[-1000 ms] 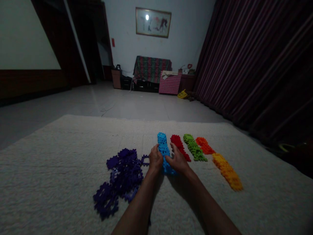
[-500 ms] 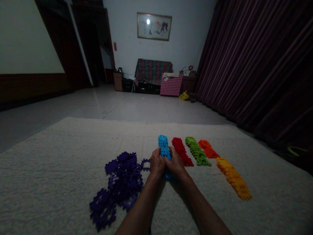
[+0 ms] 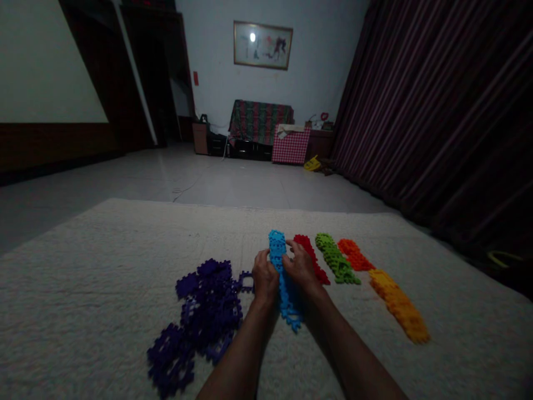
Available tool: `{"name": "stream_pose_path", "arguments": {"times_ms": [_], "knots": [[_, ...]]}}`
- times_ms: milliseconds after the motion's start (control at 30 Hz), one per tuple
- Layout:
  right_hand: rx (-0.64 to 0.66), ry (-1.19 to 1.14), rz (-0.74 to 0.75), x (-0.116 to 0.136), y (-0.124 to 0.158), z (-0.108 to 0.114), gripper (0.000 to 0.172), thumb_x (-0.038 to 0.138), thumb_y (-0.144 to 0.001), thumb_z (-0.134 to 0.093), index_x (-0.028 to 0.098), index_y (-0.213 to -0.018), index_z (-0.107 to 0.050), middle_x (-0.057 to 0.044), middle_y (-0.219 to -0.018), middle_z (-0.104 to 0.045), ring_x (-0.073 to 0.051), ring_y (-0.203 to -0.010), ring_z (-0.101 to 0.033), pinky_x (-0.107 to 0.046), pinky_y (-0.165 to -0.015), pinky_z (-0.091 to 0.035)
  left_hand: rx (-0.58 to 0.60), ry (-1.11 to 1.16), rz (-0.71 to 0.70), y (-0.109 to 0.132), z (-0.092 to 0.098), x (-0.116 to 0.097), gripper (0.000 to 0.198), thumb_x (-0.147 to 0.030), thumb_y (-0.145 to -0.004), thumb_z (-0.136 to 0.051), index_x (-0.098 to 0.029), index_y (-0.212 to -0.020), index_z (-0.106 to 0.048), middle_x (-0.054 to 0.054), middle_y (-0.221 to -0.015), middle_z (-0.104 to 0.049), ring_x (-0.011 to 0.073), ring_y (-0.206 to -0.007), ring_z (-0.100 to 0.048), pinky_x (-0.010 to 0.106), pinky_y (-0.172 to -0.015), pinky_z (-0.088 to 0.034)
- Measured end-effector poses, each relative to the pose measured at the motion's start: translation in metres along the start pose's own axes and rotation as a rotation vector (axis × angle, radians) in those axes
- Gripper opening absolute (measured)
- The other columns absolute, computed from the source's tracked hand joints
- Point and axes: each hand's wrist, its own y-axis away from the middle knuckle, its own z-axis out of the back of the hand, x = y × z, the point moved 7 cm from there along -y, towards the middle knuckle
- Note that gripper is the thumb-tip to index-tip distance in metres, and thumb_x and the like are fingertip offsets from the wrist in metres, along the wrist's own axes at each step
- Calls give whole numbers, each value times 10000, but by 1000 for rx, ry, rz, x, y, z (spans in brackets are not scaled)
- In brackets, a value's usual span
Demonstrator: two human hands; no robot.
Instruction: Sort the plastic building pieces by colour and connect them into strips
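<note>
A row of light-blue toothed plastic building pieces [image 3: 278, 244] lies overlapped on the pale mat, running from between my hands toward me. My left hand [image 3: 265, 276] is curled against its left side, thumb along the edge. On the other side my right hand [image 3: 300, 269] grips the row's right edge, its thumb near the blue and its fingers bent. Just right of that hand is a row of red pieces [image 3: 310, 253], partly covered by it. A single purple frame piece [image 3: 246, 281] lies beside my left hand, next to a loose heap of purple pieces [image 3: 212, 303].
Rows of green pieces [image 3: 335, 258], orange-red pieces [image 3: 353, 254] and yellow-orange pieces [image 3: 398, 304] lie to the right on the mat [image 3: 125, 244]. Beyond are a tiled floor [image 3: 241, 183], a cloth-covered cabinet and, at right, a dark curtain [image 3: 400, 111].
My hands have moved slightly apart, the right one shifting right over the red row. More of the blue row shows between and below them.
</note>
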Motion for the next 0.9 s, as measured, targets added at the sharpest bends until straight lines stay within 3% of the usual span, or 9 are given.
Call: {"name": "stream_pose_path", "arguments": {"times_ms": [100,300,567,900], "knots": [[143,154,66,11,-36,-2,427,125,-825,-503,146,-1236,-615,-131,-1269,-639,-226,-1203,-576,-375,-1080,-415,-56,26,5,1,4,0,457,-53,-804,-373,-73,-1172,-643,171,-1208,-659,230,-1166,-604,348,-1085,-428],[344,227,94,15,-86,-16,440,109,-713,-635,199,-1139,-698,-75,-1181,-703,-244,-1097,-642,-333,-960,-496,-102,77,87,0,1,15,474,-69,-813,-375,-108,-1210,-632,154,-1235,-654,231,-1197,-592,353,-1094,-427],[478,273,119,12,-99,-28,477,85,-664,-629,210,-1114,-725,-59,-1100,-740,-249,-1049,-662,-314,-913,-506,-85,87,137,0,-1,19,473,-67,-812,-389,-125,-1210,-636,143,-1238,-658,220,-1194,-598,338,-1092,-427],[489,239,127,8,-103,-29,420,58,-653,-633,216,-1023,-754,-36,-1030,-757,-235,-987,-683,-290,-876,-518,-77,106,127,0,-2,20,469,-80,-806,-403,-119,-1214,-632,150,-1240,-654,228,-1191,-598,346,-1081,-439]]}}
